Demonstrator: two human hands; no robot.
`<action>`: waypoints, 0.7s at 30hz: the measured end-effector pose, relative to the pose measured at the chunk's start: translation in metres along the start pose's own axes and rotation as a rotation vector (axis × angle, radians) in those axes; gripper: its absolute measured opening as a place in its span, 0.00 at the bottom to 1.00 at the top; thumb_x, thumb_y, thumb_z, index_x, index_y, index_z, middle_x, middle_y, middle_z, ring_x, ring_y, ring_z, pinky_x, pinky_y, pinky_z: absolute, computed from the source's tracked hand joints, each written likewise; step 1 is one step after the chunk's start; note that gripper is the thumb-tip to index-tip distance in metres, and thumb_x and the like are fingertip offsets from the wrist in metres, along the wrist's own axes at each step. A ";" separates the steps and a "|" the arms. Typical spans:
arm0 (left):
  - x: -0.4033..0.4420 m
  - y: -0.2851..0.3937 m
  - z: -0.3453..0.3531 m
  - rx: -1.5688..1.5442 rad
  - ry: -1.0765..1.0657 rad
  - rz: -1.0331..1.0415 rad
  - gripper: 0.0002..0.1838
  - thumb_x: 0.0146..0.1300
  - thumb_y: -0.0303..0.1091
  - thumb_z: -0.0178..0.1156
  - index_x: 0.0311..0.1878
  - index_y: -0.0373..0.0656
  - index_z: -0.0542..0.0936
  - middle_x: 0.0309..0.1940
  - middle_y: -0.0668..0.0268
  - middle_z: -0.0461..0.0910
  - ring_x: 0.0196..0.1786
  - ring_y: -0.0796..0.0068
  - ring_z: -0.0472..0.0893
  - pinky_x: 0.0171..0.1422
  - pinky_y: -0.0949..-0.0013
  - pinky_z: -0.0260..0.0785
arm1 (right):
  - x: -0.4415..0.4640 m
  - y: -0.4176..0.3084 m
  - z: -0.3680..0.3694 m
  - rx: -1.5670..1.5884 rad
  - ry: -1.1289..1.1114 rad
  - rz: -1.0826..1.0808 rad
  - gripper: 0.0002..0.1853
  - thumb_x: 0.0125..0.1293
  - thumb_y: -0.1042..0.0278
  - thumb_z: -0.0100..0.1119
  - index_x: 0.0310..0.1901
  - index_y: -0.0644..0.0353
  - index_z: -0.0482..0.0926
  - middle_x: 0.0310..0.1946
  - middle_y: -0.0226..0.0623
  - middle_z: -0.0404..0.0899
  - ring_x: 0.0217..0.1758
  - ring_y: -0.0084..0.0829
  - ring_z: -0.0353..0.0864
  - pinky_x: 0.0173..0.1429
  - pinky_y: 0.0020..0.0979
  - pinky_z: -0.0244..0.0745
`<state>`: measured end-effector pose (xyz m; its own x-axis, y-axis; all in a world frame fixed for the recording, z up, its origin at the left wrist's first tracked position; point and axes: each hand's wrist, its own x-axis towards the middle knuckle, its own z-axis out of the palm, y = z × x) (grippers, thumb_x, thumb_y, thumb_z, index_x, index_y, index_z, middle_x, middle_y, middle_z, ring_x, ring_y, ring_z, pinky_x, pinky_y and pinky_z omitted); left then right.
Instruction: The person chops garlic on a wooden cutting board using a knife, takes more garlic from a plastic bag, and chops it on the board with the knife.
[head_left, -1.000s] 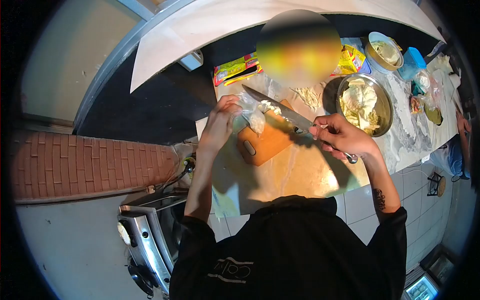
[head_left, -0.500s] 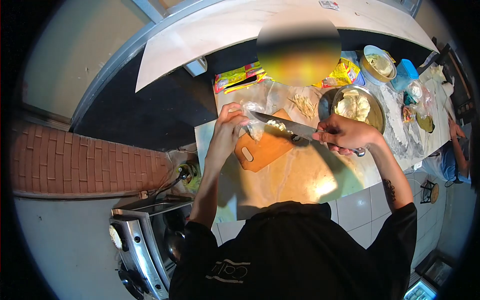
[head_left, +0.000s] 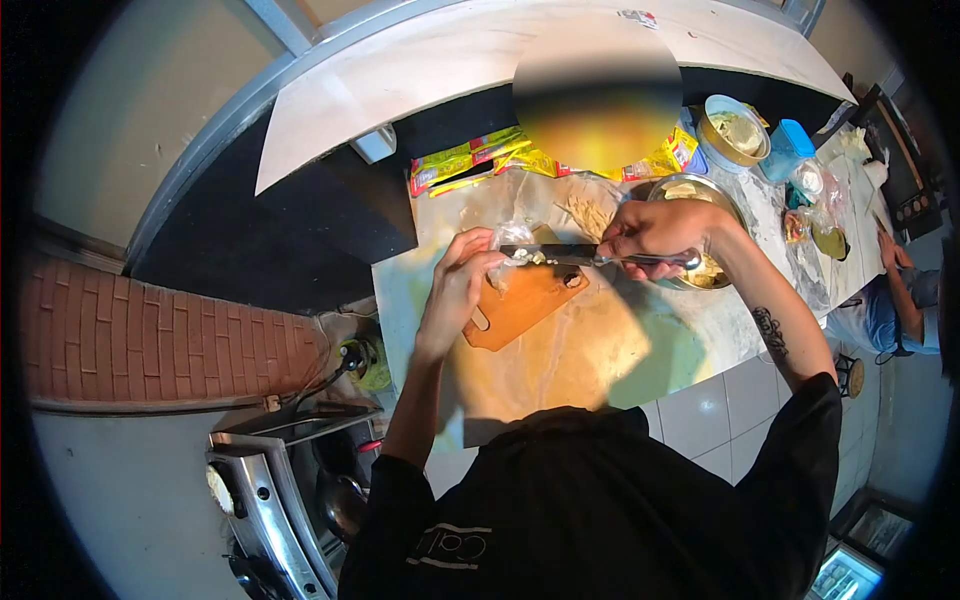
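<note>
My right hand (head_left: 658, 238) is closed around the handle of a kitchen knife (head_left: 562, 251), whose blade points left over the cutting board. Small pale chopped pieces (head_left: 530, 257) lie along the near side of the blade; I cannot tell whether they rest on it or on the board. My left hand (head_left: 455, 290) pinches a clear plastic bag (head_left: 512, 236) right at the knife's tip. Beneath both is an orange wooden cutting board (head_left: 525, 308) with a slot handle. Behind the knife sits a heap of thin pale strips (head_left: 586, 214).
A metal bowl of pale dough-like pieces (head_left: 708, 272) stands behind my right forearm. Yellow packets (head_left: 470, 160) line the back wall. A second bowl (head_left: 738, 130) and a blue container (head_left: 789, 150) are farther right. Another person's arm (head_left: 903, 290) rests at the right edge.
The knife has turned from slanting to nearly level, and its blade is now beside the chopped pieces. My right hand has moved left and slightly up. The left hand still pinches the bag.
</note>
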<state>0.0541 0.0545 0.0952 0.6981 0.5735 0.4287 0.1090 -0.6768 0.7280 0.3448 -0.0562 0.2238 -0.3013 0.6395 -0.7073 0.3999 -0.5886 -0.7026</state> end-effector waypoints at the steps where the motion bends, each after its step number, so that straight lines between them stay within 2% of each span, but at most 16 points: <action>1: -0.002 0.000 0.003 -0.001 0.002 0.000 0.16 0.61 0.10 0.51 0.45 0.34 0.83 0.58 0.53 0.75 0.61 0.53 0.80 0.67 0.60 0.72 | 0.003 -0.004 -0.003 -0.002 0.000 0.001 0.10 0.78 0.67 0.48 0.52 0.60 0.75 0.22 0.33 0.76 0.14 0.16 0.66 0.14 0.23 0.59; 4: -0.005 0.002 0.010 -0.019 0.033 0.004 0.17 0.59 0.08 0.51 0.46 0.34 0.83 0.58 0.54 0.75 0.62 0.54 0.79 0.68 0.60 0.72 | 0.014 -0.008 -0.011 0.212 -0.078 -0.047 0.14 0.77 0.68 0.46 0.60 0.56 0.70 0.25 0.35 0.78 0.14 0.17 0.66 0.15 0.21 0.60; 7: -0.006 0.004 0.015 0.017 0.059 0.016 0.14 0.58 0.09 0.56 0.44 0.33 0.83 0.56 0.52 0.77 0.59 0.55 0.81 0.65 0.59 0.75 | 0.017 -0.018 -0.009 0.312 -0.056 -0.098 0.14 0.76 0.69 0.45 0.59 0.54 0.71 0.28 0.39 0.81 0.15 0.17 0.69 0.15 0.21 0.62; 8: -0.006 0.005 0.016 0.009 0.070 0.005 0.14 0.59 0.09 0.56 0.43 0.33 0.83 0.57 0.53 0.77 0.59 0.55 0.81 0.64 0.59 0.75 | 0.022 -0.015 -0.010 0.320 -0.045 -0.116 0.13 0.76 0.66 0.43 0.57 0.56 0.72 0.30 0.43 0.82 0.16 0.19 0.73 0.16 0.22 0.65; 9: -0.007 0.006 0.018 0.000 0.080 -0.008 0.13 0.59 0.09 0.56 0.43 0.33 0.83 0.57 0.53 0.77 0.60 0.55 0.81 0.64 0.59 0.75 | 0.025 -0.013 -0.010 0.316 -0.047 -0.113 0.13 0.76 0.66 0.43 0.57 0.56 0.72 0.30 0.43 0.82 0.16 0.19 0.73 0.16 0.22 0.65; 11: -0.008 0.002 0.020 -0.009 0.086 -0.011 0.13 0.59 0.09 0.56 0.43 0.33 0.83 0.57 0.53 0.78 0.59 0.55 0.81 0.64 0.59 0.75 | 0.032 -0.010 -0.009 0.456 -0.116 -0.077 0.15 0.77 0.59 0.43 0.53 0.58 0.74 0.31 0.46 0.83 0.18 0.23 0.77 0.17 0.21 0.70; 12: -0.009 0.003 0.021 -0.019 0.089 -0.013 0.12 0.60 0.09 0.56 0.43 0.32 0.83 0.57 0.53 0.78 0.59 0.55 0.82 0.64 0.59 0.75 | 0.034 -0.009 -0.007 0.433 -0.097 -0.089 0.21 0.77 0.50 0.43 0.51 0.60 0.76 0.34 0.50 0.84 0.20 0.26 0.80 0.19 0.23 0.75; 15: -0.008 0.007 0.030 -0.047 0.150 0.000 0.12 0.61 0.10 0.55 0.43 0.32 0.83 0.56 0.54 0.79 0.58 0.57 0.82 0.59 0.62 0.77 | 0.037 -0.010 0.005 0.475 -0.063 -0.194 0.19 0.77 0.54 0.44 0.50 0.61 0.77 0.36 0.51 0.84 0.24 0.27 0.81 0.25 0.24 0.78; 16: -0.009 0.008 0.033 -0.048 0.149 -0.001 0.12 0.61 0.10 0.55 0.43 0.32 0.83 0.56 0.54 0.79 0.58 0.57 0.82 0.59 0.62 0.77 | 0.046 -0.004 0.004 0.508 -0.084 -0.235 0.22 0.77 0.48 0.43 0.49 0.61 0.76 0.37 0.53 0.85 0.23 0.29 0.83 0.22 0.25 0.79; 17: -0.009 0.009 0.036 -0.037 0.163 0.012 0.10 0.61 0.11 0.56 0.42 0.32 0.83 0.55 0.53 0.80 0.56 0.57 0.83 0.58 0.62 0.78 | 0.052 -0.001 0.006 0.508 -0.083 -0.235 0.22 0.77 0.48 0.43 0.49 0.61 0.76 0.37 0.53 0.85 0.23 0.29 0.83 0.22 0.25 0.79; 19: -0.007 0.010 0.042 -0.024 0.184 0.030 0.09 0.61 0.12 0.57 0.41 0.31 0.82 0.53 0.53 0.81 0.54 0.57 0.84 0.57 0.63 0.79 | 0.061 0.001 0.008 0.634 -0.063 -0.346 0.21 0.78 0.52 0.41 0.48 0.62 0.76 0.37 0.54 0.85 0.23 0.30 0.83 0.23 0.24 0.80; 20: -0.009 0.011 0.047 -0.041 0.233 0.007 0.07 0.62 0.13 0.58 0.41 0.30 0.82 0.53 0.53 0.82 0.53 0.57 0.85 0.56 0.63 0.79 | 0.069 0.007 0.004 0.671 -0.143 -0.437 0.21 0.77 0.54 0.39 0.51 0.63 0.74 0.41 0.58 0.84 0.27 0.34 0.85 0.28 0.26 0.82; 21: -0.012 0.012 0.051 -0.059 0.282 -0.018 0.06 0.62 0.14 0.59 0.40 0.30 0.82 0.52 0.53 0.83 0.52 0.57 0.85 0.54 0.63 0.79 | 0.072 0.010 0.007 0.673 -0.148 -0.433 0.21 0.77 0.54 0.39 0.51 0.63 0.74 0.41 0.58 0.84 0.27 0.34 0.85 0.28 0.26 0.82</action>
<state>0.0828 0.0157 0.0713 0.4715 0.6965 0.5410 0.0725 -0.6420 0.7633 0.3208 -0.0197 0.1653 -0.4397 0.8344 -0.3323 -0.3700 -0.5054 -0.7795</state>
